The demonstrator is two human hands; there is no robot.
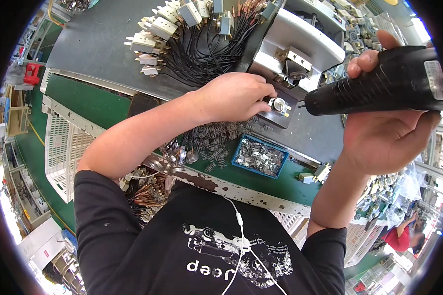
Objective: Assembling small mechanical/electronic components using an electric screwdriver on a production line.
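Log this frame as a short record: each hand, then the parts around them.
Left hand: fingertips at a small round silver metal part on a dark rectangular block; firmness of grip unclear
Right hand: holding a black cylindrical power tool, thin bit toward that part
Nearer the body: blue rectangular tray of small silver metal pieces
Left of tray: loose coiled metal springs
Beyond left hand: black cables with cream plugs
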